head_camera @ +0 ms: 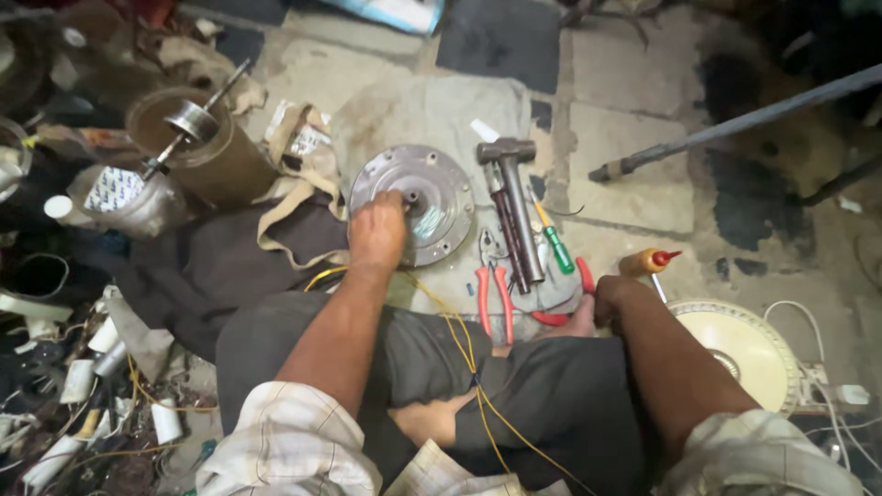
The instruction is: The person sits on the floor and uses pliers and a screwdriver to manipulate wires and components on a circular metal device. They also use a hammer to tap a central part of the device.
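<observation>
Left hand (378, 230) grips the round metal motor cover (432, 197), fingers curled on its rim; right hand (606, 298) mostly hidden behind the knee, its grip unclear, beside red-handled pliers (494, 292)

- Left hand (378, 231) rests on the round metal motor cover (432, 184) at frame centre.
- Right hand (611, 296) lies lower right, beside red-handled pliers (494, 296).
- Hammer (513, 197) lies right of the cover.
</observation>
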